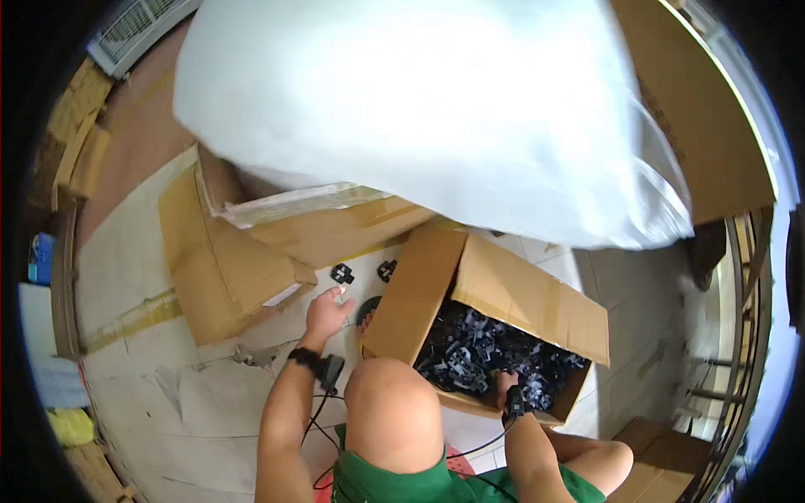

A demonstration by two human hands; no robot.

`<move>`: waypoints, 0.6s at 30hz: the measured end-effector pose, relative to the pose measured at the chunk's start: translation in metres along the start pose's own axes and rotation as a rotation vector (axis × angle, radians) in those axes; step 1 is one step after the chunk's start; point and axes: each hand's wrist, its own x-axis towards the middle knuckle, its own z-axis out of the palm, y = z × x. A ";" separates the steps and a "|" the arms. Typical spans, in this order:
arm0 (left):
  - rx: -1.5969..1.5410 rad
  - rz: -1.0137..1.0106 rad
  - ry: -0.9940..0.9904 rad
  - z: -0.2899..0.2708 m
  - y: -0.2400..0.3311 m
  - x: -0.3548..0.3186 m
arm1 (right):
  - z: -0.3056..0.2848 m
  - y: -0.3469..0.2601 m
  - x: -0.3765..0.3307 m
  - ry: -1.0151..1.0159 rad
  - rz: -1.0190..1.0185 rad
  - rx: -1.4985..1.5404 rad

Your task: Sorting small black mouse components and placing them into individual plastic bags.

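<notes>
Right hand (pixel 506 387) sunk among black parts (pixel 461 356) in an open carton (pixel 537 303).
Its fingers are hidden, state untellable; parts are jumbled, long axes pointing every way. Farther left, a loose black piece (pixel 342 273) is neared by the left hand (pixel 328 313), finger closure unclear.

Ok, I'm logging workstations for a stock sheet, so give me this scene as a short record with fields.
Left hand: out over the floor, beside a small black part; grip unclear (left hand)
Right hand: inside the open box, among the black parts; fingertips hidden (right hand)
Open box: cardboard, flaps up, holding many loose black parts
Floor: pale tiles; a second black part near the box
Top of view: large white bag
Wrists: dark device on each
</notes>
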 end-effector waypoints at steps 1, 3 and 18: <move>0.263 -0.014 0.092 0.003 -0.023 0.004 | 0.013 -0.002 -0.012 0.024 0.038 0.101; 0.399 0.042 0.164 0.001 -0.045 0.018 | 0.034 0.000 -0.010 0.047 0.076 0.187; 0.432 0.177 -0.042 0.075 -0.048 0.124 | 0.012 -0.018 0.055 -0.165 -0.366 -0.344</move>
